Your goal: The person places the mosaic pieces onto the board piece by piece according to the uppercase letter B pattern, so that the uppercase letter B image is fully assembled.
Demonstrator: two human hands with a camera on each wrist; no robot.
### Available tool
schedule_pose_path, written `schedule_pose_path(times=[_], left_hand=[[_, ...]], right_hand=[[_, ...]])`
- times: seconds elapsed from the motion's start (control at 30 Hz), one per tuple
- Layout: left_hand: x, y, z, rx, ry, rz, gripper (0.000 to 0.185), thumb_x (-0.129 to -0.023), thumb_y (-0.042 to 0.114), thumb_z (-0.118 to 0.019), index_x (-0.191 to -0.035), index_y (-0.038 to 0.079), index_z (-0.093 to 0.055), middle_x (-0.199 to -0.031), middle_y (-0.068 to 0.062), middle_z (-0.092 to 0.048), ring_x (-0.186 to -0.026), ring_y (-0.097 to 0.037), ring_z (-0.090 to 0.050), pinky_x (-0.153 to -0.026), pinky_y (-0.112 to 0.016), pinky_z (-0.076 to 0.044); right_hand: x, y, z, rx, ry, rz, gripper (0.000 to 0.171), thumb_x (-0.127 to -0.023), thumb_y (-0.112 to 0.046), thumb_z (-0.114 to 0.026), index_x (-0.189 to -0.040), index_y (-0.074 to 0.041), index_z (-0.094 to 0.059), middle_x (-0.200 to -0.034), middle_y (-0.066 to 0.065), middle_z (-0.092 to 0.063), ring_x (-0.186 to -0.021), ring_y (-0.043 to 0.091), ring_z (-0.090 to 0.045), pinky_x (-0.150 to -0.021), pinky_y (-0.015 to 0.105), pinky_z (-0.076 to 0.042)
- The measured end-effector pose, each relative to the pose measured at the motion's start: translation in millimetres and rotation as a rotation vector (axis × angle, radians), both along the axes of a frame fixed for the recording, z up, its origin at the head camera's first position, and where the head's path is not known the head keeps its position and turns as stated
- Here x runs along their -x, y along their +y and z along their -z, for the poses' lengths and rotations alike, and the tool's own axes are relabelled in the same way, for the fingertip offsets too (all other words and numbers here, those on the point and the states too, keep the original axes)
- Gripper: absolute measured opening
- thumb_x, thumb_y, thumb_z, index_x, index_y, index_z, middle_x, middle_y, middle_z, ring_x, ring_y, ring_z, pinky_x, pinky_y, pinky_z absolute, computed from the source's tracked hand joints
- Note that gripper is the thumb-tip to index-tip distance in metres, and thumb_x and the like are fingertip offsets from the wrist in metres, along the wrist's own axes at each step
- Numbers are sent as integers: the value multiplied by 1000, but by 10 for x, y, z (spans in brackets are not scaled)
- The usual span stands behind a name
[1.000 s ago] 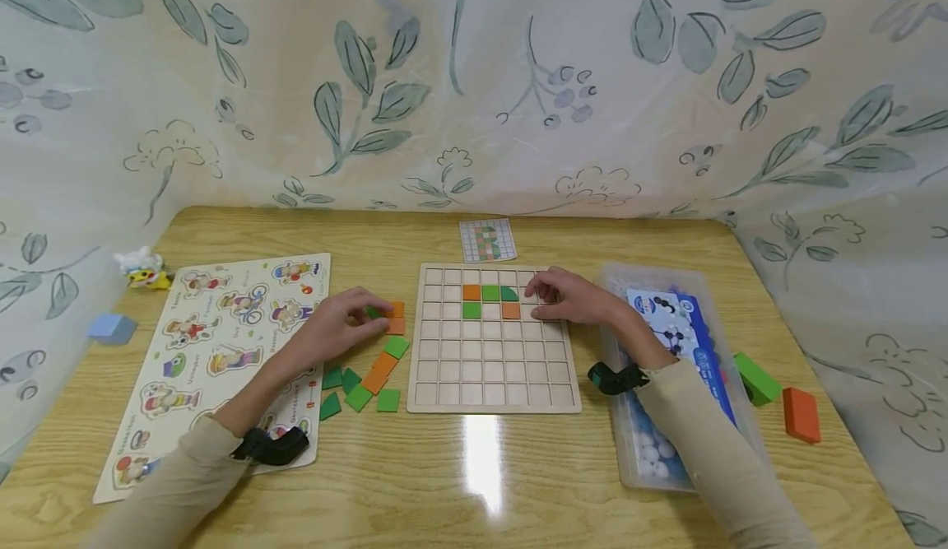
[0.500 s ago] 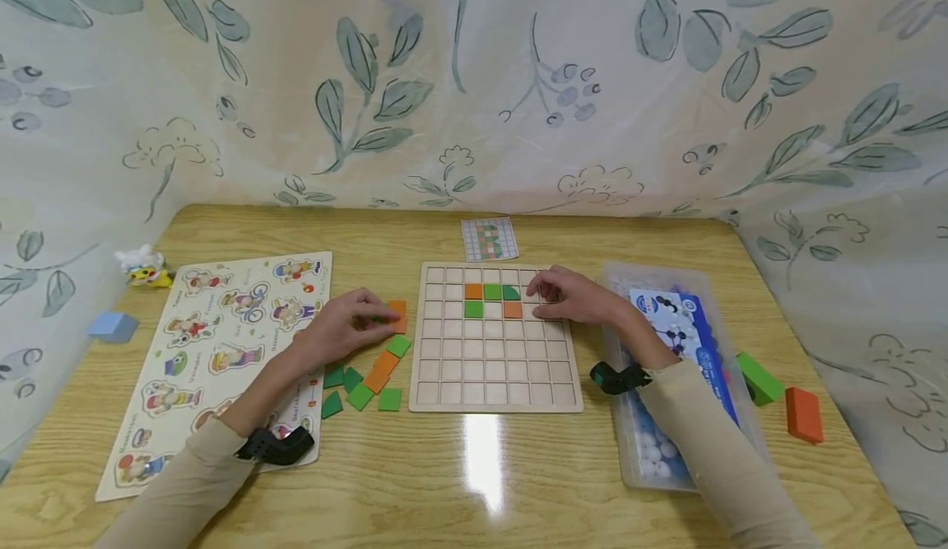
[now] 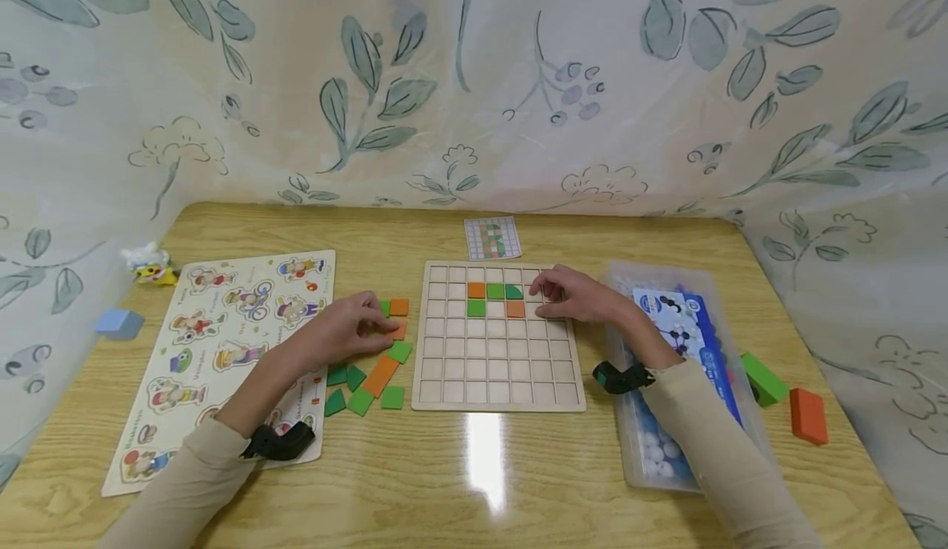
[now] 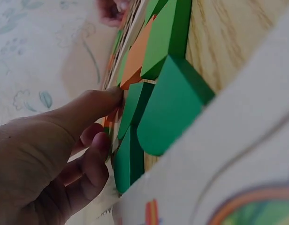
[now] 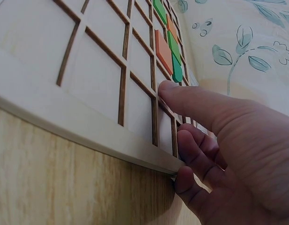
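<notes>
In the head view, the left hand point(image 3: 348, 328) holds thumb and index finger at the edges of an orange square tile point(image 3: 399, 332), left of the wooden grid board point(image 3: 499, 401). Another orange tile point(image 3: 399, 307) and a partly covered green tile point(image 3: 384, 308) lie just beyond its fingers. Dark green rounded tiles point(image 4: 170, 110) show close up in the left wrist view. The right hand point(image 3: 573, 294) rests at the board's upper right, its thumb on the grid and fingers loosely bent by the edge point(image 5: 215, 140). Several orange and green tiles sit in the grid's upper cells.
A small pattern card point(image 3: 492, 238) lies behind the board. A picture puzzle board point(image 3: 244, 318) is under the left forearm, and a clear plastic box point(image 3: 629, 450) under the right. Green point(image 3: 764, 379) and red blocks point(image 3: 809, 416) lie far right; a blue block point(image 3: 119, 324) far left.
The left hand has shifted slightly toward the body, and the orange tile at its fingers now stands apart from the orange tile beyond it. The right hand stays in place.
</notes>
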State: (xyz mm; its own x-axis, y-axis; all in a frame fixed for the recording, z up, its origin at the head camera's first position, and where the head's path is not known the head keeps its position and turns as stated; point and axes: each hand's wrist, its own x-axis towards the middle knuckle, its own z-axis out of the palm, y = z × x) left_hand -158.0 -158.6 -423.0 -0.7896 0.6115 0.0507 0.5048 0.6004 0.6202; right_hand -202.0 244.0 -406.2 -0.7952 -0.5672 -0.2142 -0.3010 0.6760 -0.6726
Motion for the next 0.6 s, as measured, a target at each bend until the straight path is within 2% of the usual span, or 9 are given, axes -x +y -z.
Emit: schedule_pose_path(times=[0.37, 0.6], left_hand=[[-27, 26, -14, 22, 89, 28, 12, -83, 16, -77, -94, 15, -76, -96, 3, -61, -69, -1, -47, -62, -19, -45], [-56, 81, -100, 159, 183, -9, 14, -85, 25, -74, -98, 18, -76, -96, 3, -67, -66, -2, -48, -56, -20, -41]], right_hand=[[-13, 6, -18, -5, -7, 12, 27, -91, -17, -69, -114, -7, -61, -101, 10, -51, -94, 22, -46, -83, 36, -41], [11, 10, -4, -8, -2, 8, 26, -91, -17, -69, -113, -7, -61, -101, 10, -51, -94, 21, -46, -83, 35, -41]])
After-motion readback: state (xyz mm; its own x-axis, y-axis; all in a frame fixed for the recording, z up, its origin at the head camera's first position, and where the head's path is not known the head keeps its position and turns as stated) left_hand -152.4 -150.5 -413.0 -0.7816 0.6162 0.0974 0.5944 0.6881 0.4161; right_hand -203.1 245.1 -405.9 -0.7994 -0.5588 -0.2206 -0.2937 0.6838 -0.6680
